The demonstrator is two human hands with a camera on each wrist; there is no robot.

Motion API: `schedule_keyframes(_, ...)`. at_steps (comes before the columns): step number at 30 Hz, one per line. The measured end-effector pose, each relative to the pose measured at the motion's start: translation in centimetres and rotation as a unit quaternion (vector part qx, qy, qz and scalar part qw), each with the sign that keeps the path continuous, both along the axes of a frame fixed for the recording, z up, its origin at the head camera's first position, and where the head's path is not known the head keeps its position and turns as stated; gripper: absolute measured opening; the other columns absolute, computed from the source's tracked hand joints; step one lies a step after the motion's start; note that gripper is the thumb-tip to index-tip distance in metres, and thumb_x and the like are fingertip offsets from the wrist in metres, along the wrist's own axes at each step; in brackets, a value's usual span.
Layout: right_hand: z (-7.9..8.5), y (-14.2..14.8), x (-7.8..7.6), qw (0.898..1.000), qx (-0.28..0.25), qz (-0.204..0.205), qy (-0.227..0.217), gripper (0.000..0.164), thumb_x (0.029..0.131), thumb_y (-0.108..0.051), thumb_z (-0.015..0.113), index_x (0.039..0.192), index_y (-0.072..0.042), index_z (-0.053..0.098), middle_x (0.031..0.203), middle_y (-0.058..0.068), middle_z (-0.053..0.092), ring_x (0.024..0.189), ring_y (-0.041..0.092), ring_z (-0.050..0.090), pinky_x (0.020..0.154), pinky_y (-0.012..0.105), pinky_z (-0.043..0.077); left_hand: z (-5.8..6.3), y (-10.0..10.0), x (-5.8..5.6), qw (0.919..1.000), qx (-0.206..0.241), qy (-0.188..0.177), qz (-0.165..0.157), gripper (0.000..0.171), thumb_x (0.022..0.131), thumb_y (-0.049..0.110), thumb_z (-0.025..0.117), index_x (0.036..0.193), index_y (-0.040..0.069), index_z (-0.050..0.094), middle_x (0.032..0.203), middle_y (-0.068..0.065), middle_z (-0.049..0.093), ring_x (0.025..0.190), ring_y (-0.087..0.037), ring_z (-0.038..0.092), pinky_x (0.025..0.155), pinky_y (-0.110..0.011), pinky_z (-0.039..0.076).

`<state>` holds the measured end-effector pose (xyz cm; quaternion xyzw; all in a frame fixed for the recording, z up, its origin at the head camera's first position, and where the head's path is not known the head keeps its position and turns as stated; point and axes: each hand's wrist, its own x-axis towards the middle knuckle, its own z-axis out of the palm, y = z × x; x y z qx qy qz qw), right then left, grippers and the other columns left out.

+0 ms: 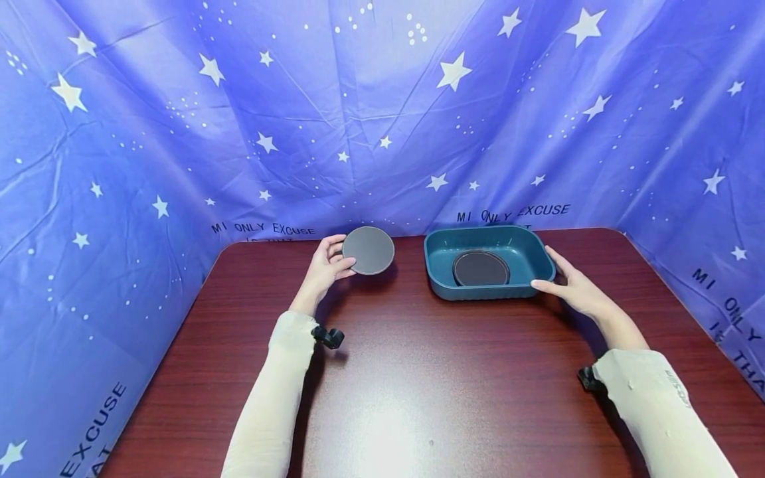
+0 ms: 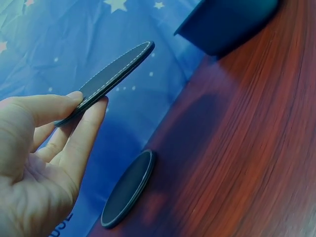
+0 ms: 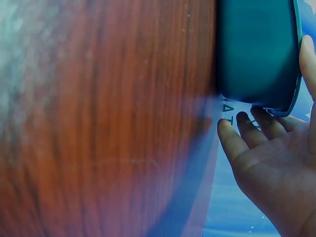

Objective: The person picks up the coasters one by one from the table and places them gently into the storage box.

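My left hand [image 1: 327,267] pinches a round dark coaster [image 1: 368,250] by its edge, thumb on one face and fingers on the other. The coaster is tilted, held above the table, and shows light stitching round its rim in the left wrist view. Below it a second round coaster [image 2: 129,190] lies on the table. To the right stands a teal rectangular basin [image 1: 478,293] with rounded corners; a dark round coaster [image 1: 481,268] lies inside it. My right hand [image 1: 575,287] holds the basin's right front corner, thumb on the rim and fingers along the end wall.
The dark red wood-grain table [image 1: 418,372] reflects a bright glare near its front. A blue cloth [image 1: 335,113] with white stars hangs behind the table and along both sides. The basin stands close to the back edge.
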<state>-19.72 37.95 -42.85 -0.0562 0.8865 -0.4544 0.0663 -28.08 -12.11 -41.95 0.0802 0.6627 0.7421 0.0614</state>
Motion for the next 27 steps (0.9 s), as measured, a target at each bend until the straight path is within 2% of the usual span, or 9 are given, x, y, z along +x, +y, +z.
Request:
schedule_keyframes(9,0.0,-0.1,0.2,1.0,-0.004,-0.001,0.001,0.095,0.098,-0.022,0.063,0.16,-0.009,-0.008,0.162,0.034,0.009,0.144,0.055,0.02,0.115,0.072,0.019,0.3,2.8,0.0,0.9998,-0.001,0.001,-0.018,0.061,0.092,-0.014,0.058,0.146,0.001,0.033,0.13,-0.014,0.053,0.084,-0.003,0.065,0.07,-0.024,0.063)
schedule_keyframes(16,0.2,-0.2,0.3,1.0,-0.011,0.003,0.0,0.095,0.098,-0.021,0.063,0.16,-0.01,-0.008,0.162,0.034,0.009,0.144,0.055,0.02,0.115,0.071,0.02,0.6,5.3,-0.1,0.9992,0.006,0.009,-0.04,0.061,0.091,-0.014,0.058,0.145,0.0,0.034,0.124,-0.012,0.055,0.085,-0.004,0.065,0.069,-0.025,0.063)
schedule_keyframes(27,0.1,-0.2,0.2,1.0,-0.017,-0.001,-0.002,0.095,0.098,-0.021,0.063,0.16,-0.01,-0.008,0.162,0.034,0.009,0.144,0.055,0.019,0.116,0.071,0.019,1.6,9.1,-0.4,0.9977,-0.009,0.017,-0.066,0.061,0.091,-0.012,0.061,0.145,0.004,0.039,0.132,-0.022,0.056,0.086,-0.005,0.065,0.068,-0.025,0.063)
